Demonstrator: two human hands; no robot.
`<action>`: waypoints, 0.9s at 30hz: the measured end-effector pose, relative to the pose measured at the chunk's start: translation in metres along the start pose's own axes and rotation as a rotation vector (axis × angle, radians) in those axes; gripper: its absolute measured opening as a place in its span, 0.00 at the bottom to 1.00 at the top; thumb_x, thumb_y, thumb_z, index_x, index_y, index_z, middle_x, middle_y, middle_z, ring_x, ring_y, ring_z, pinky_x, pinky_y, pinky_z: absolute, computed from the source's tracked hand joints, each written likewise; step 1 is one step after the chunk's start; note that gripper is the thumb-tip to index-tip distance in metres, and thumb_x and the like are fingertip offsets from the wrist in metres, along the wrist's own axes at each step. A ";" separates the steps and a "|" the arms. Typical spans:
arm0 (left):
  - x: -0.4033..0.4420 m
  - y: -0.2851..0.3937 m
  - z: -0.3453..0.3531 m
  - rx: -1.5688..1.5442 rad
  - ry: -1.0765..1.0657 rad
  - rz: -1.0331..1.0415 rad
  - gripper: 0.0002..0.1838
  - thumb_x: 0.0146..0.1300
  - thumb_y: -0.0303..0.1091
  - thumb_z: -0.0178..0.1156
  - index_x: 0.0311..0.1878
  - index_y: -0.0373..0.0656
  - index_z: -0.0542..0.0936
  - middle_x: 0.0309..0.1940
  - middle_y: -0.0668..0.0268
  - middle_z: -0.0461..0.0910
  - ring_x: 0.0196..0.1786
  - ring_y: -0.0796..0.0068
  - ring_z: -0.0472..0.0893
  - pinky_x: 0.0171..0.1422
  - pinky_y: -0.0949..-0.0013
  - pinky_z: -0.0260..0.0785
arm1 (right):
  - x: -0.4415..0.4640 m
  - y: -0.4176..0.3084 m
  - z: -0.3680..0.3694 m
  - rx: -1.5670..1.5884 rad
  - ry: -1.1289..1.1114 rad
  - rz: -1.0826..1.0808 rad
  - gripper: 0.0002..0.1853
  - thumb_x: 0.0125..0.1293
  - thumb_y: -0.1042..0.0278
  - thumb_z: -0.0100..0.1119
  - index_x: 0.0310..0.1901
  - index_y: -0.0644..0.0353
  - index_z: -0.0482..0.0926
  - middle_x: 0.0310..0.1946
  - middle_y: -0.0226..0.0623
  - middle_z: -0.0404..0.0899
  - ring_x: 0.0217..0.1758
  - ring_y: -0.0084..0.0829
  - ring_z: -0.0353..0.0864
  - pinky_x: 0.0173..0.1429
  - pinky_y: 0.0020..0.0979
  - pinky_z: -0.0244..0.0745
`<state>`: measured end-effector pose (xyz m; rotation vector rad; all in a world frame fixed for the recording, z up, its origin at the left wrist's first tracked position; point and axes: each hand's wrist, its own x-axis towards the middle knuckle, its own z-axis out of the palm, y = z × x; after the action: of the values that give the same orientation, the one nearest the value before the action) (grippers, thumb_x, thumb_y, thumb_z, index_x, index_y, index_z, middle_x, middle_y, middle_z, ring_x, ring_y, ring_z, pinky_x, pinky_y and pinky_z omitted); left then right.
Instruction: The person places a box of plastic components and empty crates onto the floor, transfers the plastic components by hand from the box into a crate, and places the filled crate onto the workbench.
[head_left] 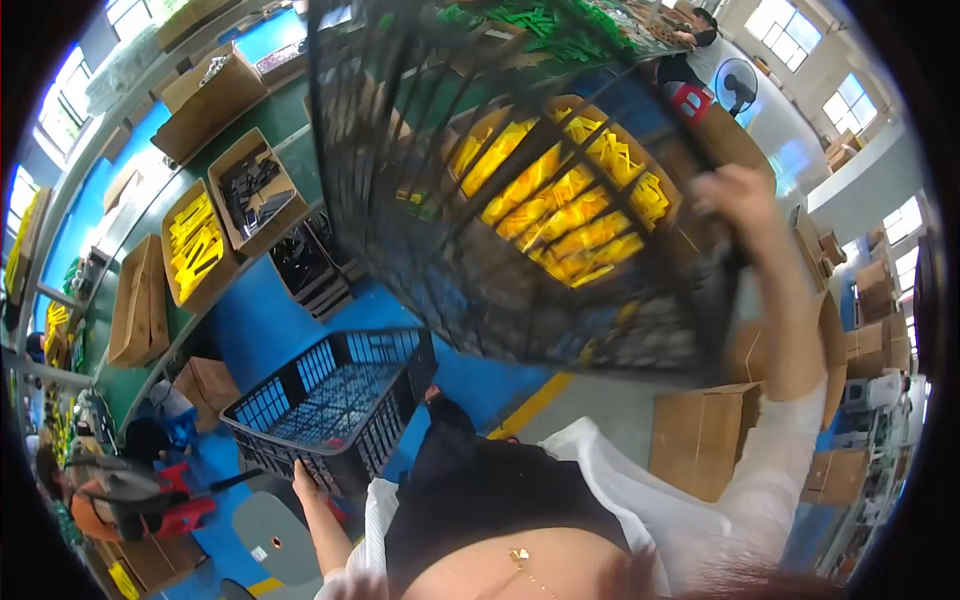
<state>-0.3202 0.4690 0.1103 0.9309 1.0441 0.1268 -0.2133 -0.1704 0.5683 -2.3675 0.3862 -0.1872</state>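
My right hand (742,203) is closed around the rim of a large black slatted plastic crate (728,300), raised and tilted in front of me and blurred by motion. Through its slats shows a cardboard box of yellow parts (560,205). Lower left is a second black plastic crate (385,455) with an openwork bottom, through which blue floor shows. My left hand (305,486) grips the near side of this lower crate; its fingers are partly hidden behind the edge.
Left, a green-topped bench (130,385) carries a box of yellow pieces (195,245) and a box of dark parts (262,190). A grey stool (275,540) stands close by my left arm. Cardboard boxes (700,440) stand to the right. Another person (695,50) is at the far bench.
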 end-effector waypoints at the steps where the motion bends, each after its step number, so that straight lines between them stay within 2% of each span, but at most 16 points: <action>1: -0.012 -0.004 -0.004 -0.054 -0.038 0.029 0.11 0.62 0.38 0.54 0.30 0.41 0.75 0.25 0.68 0.76 0.28 0.70 0.76 0.34 0.68 0.72 | 0.010 0.045 -0.048 0.008 0.116 -0.231 0.16 0.58 0.55 0.55 0.36 0.60 0.80 0.27 0.28 0.77 0.25 0.20 0.72 0.33 0.25 0.68; 2: -0.034 -0.012 -0.011 -0.104 -0.072 0.065 0.11 0.63 0.39 0.53 0.30 0.42 0.75 0.25 0.69 0.75 0.28 0.70 0.76 0.35 0.67 0.72 | -0.017 0.039 -0.074 0.112 0.190 -0.056 0.17 0.62 0.55 0.50 0.40 0.59 0.80 0.33 0.30 0.77 0.30 0.20 0.73 0.35 0.26 0.70; 3: -0.073 -0.010 -0.010 -0.140 -0.127 0.063 0.12 0.64 0.41 0.51 0.32 0.43 0.74 0.31 0.66 0.76 0.35 0.69 0.77 0.39 0.66 0.72 | -0.045 0.032 -0.101 0.231 0.279 0.112 0.18 0.66 0.54 0.46 0.44 0.59 0.80 0.39 0.33 0.77 0.34 0.20 0.74 0.37 0.28 0.72; 6: -0.180 0.018 -0.005 -0.186 -0.083 0.088 0.10 0.64 0.40 0.50 0.36 0.44 0.73 0.38 0.62 0.74 0.41 0.67 0.76 0.44 0.61 0.72 | -0.108 0.088 -0.177 0.265 0.563 0.087 0.20 0.63 0.51 0.49 0.45 0.60 0.79 0.37 0.33 0.77 0.35 0.22 0.74 0.39 0.27 0.71; 7: -0.158 0.028 -0.046 -0.054 -0.122 0.154 0.09 0.63 0.39 0.50 0.41 0.46 0.73 0.46 0.60 0.72 0.48 0.66 0.75 0.49 0.56 0.71 | -0.111 0.098 -0.194 0.248 0.633 0.072 0.21 0.62 0.50 0.50 0.45 0.60 0.79 0.37 0.34 0.77 0.35 0.22 0.74 0.40 0.27 0.70; 10: -0.171 0.050 -0.079 -0.132 -0.371 0.333 0.09 0.59 0.36 0.54 0.42 0.48 0.73 0.42 0.63 0.75 0.48 0.68 0.77 0.49 0.59 0.71 | -0.124 0.130 -0.223 0.187 0.819 0.023 0.24 0.60 0.47 0.53 0.47 0.61 0.79 0.35 0.34 0.77 0.35 0.24 0.73 0.42 0.27 0.69; 12: -0.104 0.068 -0.124 -0.867 -0.978 -0.332 0.08 0.55 0.34 0.56 0.39 0.47 0.74 0.38 0.67 0.76 0.45 0.68 0.79 0.46 0.63 0.72 | -0.114 0.139 -0.221 0.117 0.877 -0.009 0.26 0.58 0.45 0.55 0.47 0.62 0.78 0.33 0.35 0.77 0.36 0.25 0.73 0.43 0.27 0.68; 14: -0.097 0.076 -0.115 -1.059 -1.289 -0.786 0.08 0.53 0.32 0.58 0.38 0.46 0.74 0.34 0.69 0.77 0.42 0.69 0.80 0.43 0.66 0.73 | -0.095 0.143 -0.195 0.003 0.861 -0.036 0.29 0.57 0.43 0.57 0.48 0.62 0.78 0.32 0.36 0.77 0.36 0.25 0.72 0.44 0.27 0.67; 15: -0.131 0.097 -0.065 -0.884 -1.317 -0.864 0.08 0.52 0.31 0.58 0.37 0.46 0.75 0.33 0.70 0.77 0.40 0.69 0.81 0.41 0.67 0.73 | -0.085 0.140 -0.175 -0.099 0.830 -0.047 0.30 0.56 0.42 0.58 0.49 0.62 0.78 0.31 0.36 0.77 0.36 0.26 0.72 0.45 0.27 0.66; 17: -0.137 0.115 0.004 -0.717 -1.405 -0.945 0.08 0.52 0.31 0.59 0.36 0.45 0.75 0.33 0.70 0.78 0.37 0.69 0.81 0.38 0.67 0.73 | -0.055 0.152 -0.131 -0.420 0.726 -0.065 0.32 0.54 0.38 0.57 0.46 0.63 0.78 0.42 0.50 0.78 0.48 0.42 0.76 0.52 0.35 0.67; 18: -0.125 0.120 0.030 -0.727 -1.473 -0.954 0.08 0.51 0.31 0.58 0.36 0.44 0.76 0.33 0.69 0.78 0.36 0.69 0.81 0.37 0.66 0.73 | -0.058 0.127 -0.088 -0.459 0.788 -0.075 0.31 0.53 0.37 0.58 0.40 0.64 0.78 0.38 0.52 0.78 0.44 0.48 0.76 0.47 0.37 0.68; 19: -0.114 0.126 0.056 -0.661 -1.423 -0.786 0.09 0.51 0.32 0.58 0.37 0.43 0.76 0.34 0.68 0.78 0.36 0.68 0.81 0.36 0.66 0.73 | -0.035 0.142 -0.065 -0.534 0.829 -0.174 0.30 0.53 0.38 0.59 0.31 0.66 0.75 0.31 0.52 0.76 0.38 0.51 0.75 0.42 0.40 0.68; 20: -0.103 0.131 0.082 -0.577 -1.360 -0.626 0.10 0.50 0.33 0.59 0.37 0.43 0.76 0.34 0.67 0.78 0.36 0.67 0.81 0.36 0.66 0.73 | -0.024 0.136 -0.045 -0.544 0.724 -0.109 0.29 0.54 0.41 0.59 0.27 0.67 0.71 0.28 0.52 0.74 0.34 0.53 0.73 0.38 0.42 0.67; 21: -0.099 0.140 0.105 -0.418 -1.152 -0.310 0.12 0.49 0.35 0.59 0.37 0.42 0.76 0.34 0.66 0.78 0.36 0.67 0.81 0.35 0.66 0.72 | -0.004 0.162 -0.029 -0.566 0.712 -0.166 0.28 0.55 0.41 0.57 0.26 0.67 0.70 0.28 0.52 0.73 0.35 0.53 0.72 0.37 0.44 0.67; 23: -0.128 0.150 0.189 -0.094 -0.605 0.416 0.17 0.45 0.40 0.59 0.38 0.41 0.75 0.34 0.63 0.77 0.38 0.63 0.79 0.37 0.63 0.73 | 0.017 0.174 0.005 -0.687 0.640 0.016 0.29 0.56 0.40 0.55 0.27 0.66 0.71 0.30 0.52 0.74 0.37 0.54 0.72 0.37 0.45 0.67; 27: -0.038 0.195 0.329 0.047 -0.697 0.234 0.19 0.43 0.41 0.59 0.39 0.42 0.75 0.33 0.63 0.77 0.36 0.62 0.77 0.38 0.58 0.72 | 0.043 0.164 0.039 -0.704 0.653 0.112 0.24 0.54 0.44 0.59 0.33 0.62 0.76 0.33 0.47 0.76 0.37 0.49 0.74 0.40 0.41 0.68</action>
<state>-0.0197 0.3753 0.3312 1.0326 0.2949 -0.0319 -0.1998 -0.2733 0.4289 -2.9053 1.0278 -0.9086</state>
